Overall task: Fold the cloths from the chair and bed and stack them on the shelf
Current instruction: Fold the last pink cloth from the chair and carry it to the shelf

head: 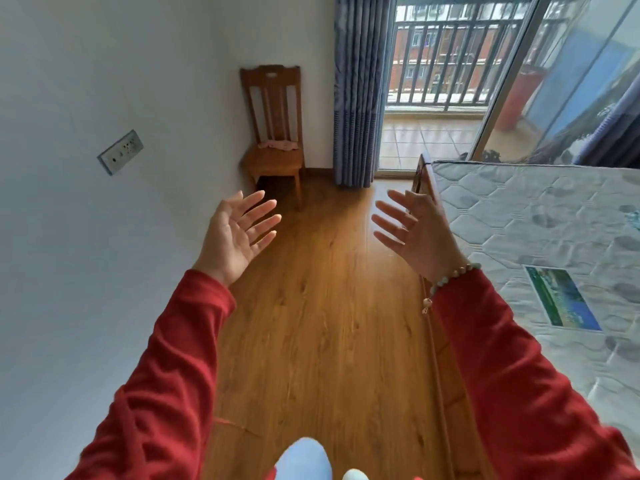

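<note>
A wooden chair (273,161) stands in the far corner against the white wall. A small pink cloth (278,145) lies crumpled on its seat. The bed (540,216), a bare quilted mattress on a wooden frame, fills the right side; no cloth shows on the visible part. My left hand (239,233) and my right hand (414,230) are held out in front of me, palms facing each other, fingers spread, holding nothing. Both are well short of the chair. No shelf is in view.
A wooden floor (318,306) runs between the left wall and the bed towards the chair. Blue curtains (358,91) hang beside a glass balcony door (436,98). A wall socket plate (120,152) is on the left wall.
</note>
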`<state>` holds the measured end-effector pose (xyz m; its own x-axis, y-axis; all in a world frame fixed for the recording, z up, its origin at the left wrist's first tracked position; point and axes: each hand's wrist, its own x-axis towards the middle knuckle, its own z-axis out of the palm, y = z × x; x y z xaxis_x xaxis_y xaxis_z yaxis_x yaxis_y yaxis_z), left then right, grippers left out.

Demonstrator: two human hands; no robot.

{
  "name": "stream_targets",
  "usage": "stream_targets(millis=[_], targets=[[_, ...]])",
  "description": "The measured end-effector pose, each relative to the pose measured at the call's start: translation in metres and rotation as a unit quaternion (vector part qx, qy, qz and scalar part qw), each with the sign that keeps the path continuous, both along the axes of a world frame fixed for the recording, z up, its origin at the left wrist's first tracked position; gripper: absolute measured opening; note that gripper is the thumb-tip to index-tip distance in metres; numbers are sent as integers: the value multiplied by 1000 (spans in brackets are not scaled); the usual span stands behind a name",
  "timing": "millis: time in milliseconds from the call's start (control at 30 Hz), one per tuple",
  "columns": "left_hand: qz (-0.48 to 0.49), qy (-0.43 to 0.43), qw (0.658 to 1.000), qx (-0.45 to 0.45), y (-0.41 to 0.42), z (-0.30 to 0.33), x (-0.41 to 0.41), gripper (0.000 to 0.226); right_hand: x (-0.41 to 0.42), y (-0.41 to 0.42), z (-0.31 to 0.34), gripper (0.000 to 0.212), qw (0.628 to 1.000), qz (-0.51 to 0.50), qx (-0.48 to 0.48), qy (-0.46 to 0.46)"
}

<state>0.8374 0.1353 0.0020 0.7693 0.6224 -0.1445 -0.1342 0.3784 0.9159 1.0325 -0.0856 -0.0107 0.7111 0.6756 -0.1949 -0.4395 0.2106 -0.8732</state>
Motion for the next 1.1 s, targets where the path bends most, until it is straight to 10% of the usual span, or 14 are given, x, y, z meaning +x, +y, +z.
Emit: stream_targets(millis=[1100], targets=[[44,22,999,-7,443,-14,437,37,438,477,-5,31,996,89,-2,-16]])
